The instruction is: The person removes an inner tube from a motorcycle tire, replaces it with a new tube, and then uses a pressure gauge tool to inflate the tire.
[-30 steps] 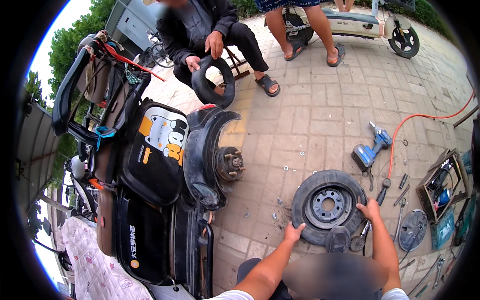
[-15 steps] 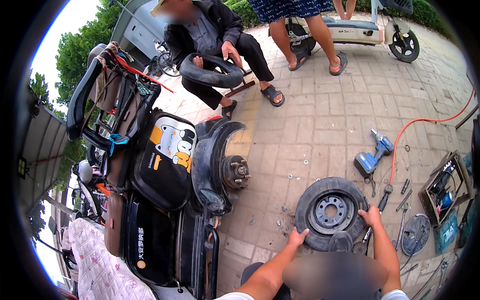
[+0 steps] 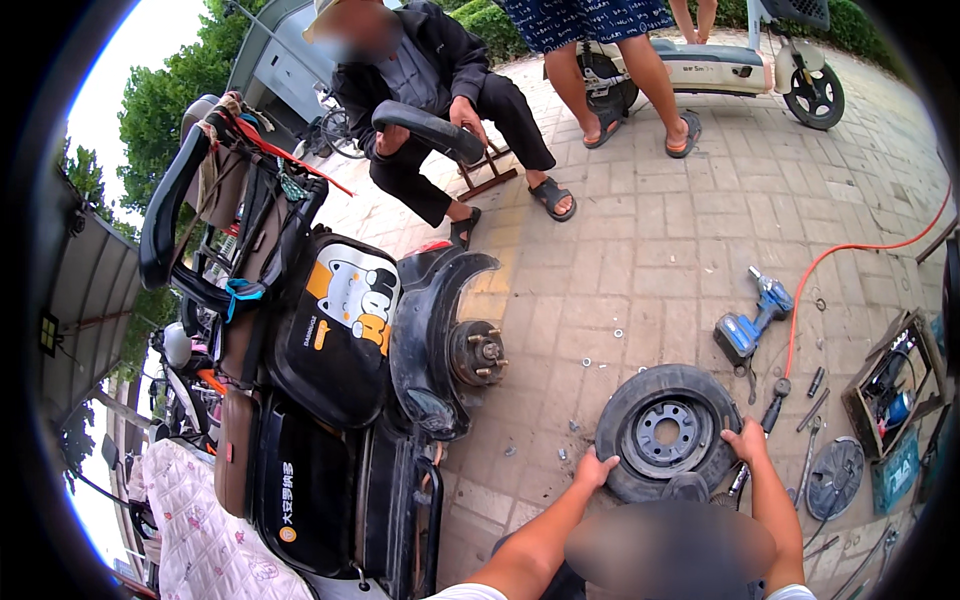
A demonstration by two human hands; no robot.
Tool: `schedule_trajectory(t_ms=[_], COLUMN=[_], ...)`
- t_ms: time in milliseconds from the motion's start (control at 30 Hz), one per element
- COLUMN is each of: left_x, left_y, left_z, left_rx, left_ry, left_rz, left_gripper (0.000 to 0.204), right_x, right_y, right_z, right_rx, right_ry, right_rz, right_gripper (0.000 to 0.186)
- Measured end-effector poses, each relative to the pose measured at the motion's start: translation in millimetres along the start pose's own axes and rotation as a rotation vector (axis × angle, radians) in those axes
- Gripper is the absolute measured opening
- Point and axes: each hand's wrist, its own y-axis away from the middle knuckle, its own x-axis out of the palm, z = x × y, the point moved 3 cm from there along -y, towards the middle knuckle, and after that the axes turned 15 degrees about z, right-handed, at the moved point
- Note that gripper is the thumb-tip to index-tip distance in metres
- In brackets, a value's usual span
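While the tyred steel wheel sits low over the brick paving between left hand and right hand, pinching looks like the main risk.
Thumbs show against the tyre's edges; remaining fingers hidden, can't tell how far closed. Uneven force could tip it onto them. Loose nuts beyond could get knocked astray; the blue impact wrench and orange hose could snag a foot.
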Motion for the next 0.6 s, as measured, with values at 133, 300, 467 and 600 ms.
schedule_trajectory(t_ms=[133,300,467,600], left_x=[-3.5,-4.6,-6.0,-6.9], left_y=[1.8,-4.3,-5.5,-1.6], left_z=[-1.1,3.6,8.4,3.4], left_rx=[0.010,-0.026,-0.038,-0.046], left_ry=[0.046,0.028,0.021,0.027], left_rz=[0.041,0.049,0.047,0.056], left_gripper=[0.061,0.060,0.060,0.060], right_x=[-5.6,-4.2,-1.8,-1.5], right_y=[5.1,3.3,2.8,3.7], right_z=[8.9,9.7,10.2,10.1], right_rx=[0.025,0.029,0.009,0.020], right_ry=[-0.008,-0.007,-0.015,-0.012], right_rz=[0.038,0.049,0.045,0.050], right_gripper=[0.057,0.059,0.058,0.057])
